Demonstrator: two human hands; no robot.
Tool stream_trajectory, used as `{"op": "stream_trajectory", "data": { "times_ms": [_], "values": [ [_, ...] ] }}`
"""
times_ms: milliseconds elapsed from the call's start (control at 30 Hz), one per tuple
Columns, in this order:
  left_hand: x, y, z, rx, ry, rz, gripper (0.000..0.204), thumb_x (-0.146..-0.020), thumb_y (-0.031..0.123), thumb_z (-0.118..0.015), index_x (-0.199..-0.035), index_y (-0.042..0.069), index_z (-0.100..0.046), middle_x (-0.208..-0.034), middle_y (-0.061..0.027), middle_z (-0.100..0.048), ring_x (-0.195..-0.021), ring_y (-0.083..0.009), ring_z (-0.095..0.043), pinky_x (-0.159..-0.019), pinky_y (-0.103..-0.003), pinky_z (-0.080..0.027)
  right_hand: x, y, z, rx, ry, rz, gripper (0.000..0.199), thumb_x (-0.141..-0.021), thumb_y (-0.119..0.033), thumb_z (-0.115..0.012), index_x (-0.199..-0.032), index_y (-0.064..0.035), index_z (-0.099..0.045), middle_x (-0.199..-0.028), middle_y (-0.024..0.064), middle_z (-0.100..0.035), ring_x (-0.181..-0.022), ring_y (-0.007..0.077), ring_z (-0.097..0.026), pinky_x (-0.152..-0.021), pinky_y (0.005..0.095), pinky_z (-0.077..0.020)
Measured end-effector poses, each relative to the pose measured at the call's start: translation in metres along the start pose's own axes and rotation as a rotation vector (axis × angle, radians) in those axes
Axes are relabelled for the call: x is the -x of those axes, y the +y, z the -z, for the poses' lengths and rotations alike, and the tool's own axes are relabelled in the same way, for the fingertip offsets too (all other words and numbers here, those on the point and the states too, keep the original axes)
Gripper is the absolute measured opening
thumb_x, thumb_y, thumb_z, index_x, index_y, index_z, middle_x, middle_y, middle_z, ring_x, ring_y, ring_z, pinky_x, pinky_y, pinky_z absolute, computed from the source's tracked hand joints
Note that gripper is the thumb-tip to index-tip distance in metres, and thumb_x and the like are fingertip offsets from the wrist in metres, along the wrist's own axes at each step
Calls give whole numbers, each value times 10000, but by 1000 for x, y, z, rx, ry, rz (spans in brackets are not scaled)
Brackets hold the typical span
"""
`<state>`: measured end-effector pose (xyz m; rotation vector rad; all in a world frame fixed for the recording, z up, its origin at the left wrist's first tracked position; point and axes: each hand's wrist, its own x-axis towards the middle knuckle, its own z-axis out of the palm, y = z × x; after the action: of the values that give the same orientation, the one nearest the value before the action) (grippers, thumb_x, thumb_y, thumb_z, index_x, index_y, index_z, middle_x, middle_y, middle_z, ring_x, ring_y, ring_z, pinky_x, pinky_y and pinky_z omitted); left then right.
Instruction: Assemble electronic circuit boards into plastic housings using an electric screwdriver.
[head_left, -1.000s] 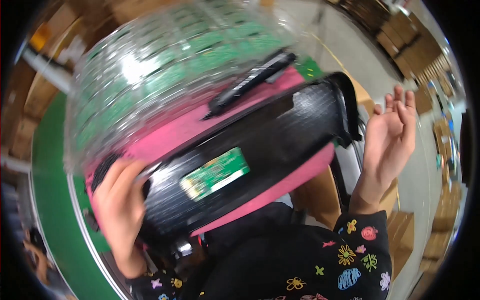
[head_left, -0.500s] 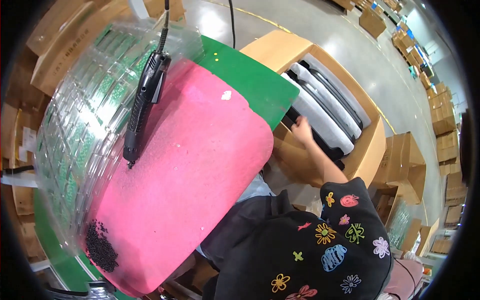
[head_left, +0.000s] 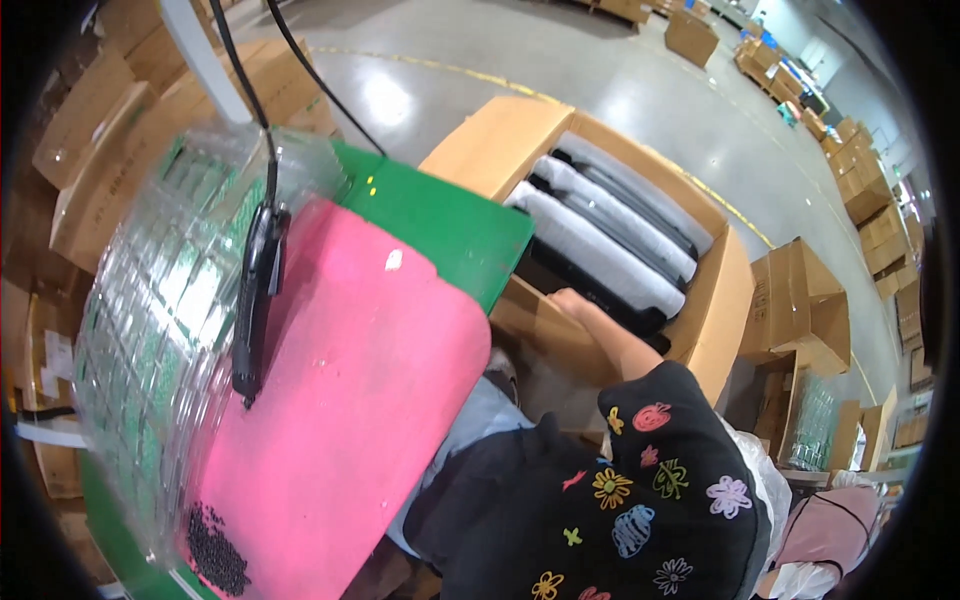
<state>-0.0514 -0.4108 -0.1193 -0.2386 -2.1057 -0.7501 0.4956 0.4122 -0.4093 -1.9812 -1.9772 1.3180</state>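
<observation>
Can see a green counter (head_left: 430, 215) on the left, and just off its corner, an open cardboard carton (head_left: 722, 318). Got a pink mat (head_left: 340, 400) on the counter too. Inside the carton, on the near side, can spot a black shell (head_left: 565, 272): long, narrow, plain and dark. Runs lengthwise from upper left to lower right, parallel to the pale foam-wrapped pieces (head_left: 610, 245) behind. Can also see a black power screwdriver (head_left: 257, 305) over the mat, tip pointing toward the near end. Got the right hand (head_left: 572, 303) beside the shell, fingers mostly hidden, so can't tell if spread or pinching.
</observation>
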Motion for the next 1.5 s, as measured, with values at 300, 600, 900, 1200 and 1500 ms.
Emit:
{"op": "stream_trajectory", "data": {
  "times_ms": [300, 600, 900, 1200, 1500],
  "values": [
    [109, 95, -14, 468, -1324, 633, 335, -955, 208, -563, -1228, 14, -557, -1125, -117, -633, -1077, -229, -585, -932, -372, -468, 47, 5, 19, -6, -106, -330, 563, -779, -409, -627, -1150, 14, -650, -1248, 230, -596, -1157, 325, -579, -974, 411, -444],
    [281, 72, -76, 386, -1758, 897, 320, -967, 155, -514, -1219, -31, -583, -1102, -139, -669, -1015, -214, -639, -862, -289, -499, 72, -2, 32, 327, 244, -497, 713, -749, -248, -708, -1360, -74, -384, -1397, 171, -387, -1315, 353, -378, -1027, 474, -390],
    [336, 109, -178, 599, -1601, 927, 308, -945, 110, -506, -1205, -36, -584, -1089, -152, -660, -1006, -225, -635, -871, -301, -492, 52, 14, 4, 375, 179, -322, 984, -692, -319, -764, -1482, -144, -205, -1405, 198, -385, -1320, 414, -327, -1043, 534, -339],
    [316, 171, -323, 809, -1340, 887, 302, -923, 65, -499, -1191, -42, -586, -1076, -166, -652, -997, -236, -631, -880, -313, -486, 55, 33, -6, 518, 259, -180, 476, -717, -187, -695, -1158, -74, -553, -1211, 192, -516, -1137, 385, -504, -898, 493, -471],
    [270, 194, -367, 982, -1086, 832, 301, -900, 20, -491, -1178, -47, -587, -1063, -179, -643, -988, -247, -627, -889, -326, -479, 69, 5, 2, 430, 177, -224, 268, -821, -205, -623, -1044, -68, -561, -1015, 240, -652, -995, 421, -630, -813, 522, -520]
  ]
}}
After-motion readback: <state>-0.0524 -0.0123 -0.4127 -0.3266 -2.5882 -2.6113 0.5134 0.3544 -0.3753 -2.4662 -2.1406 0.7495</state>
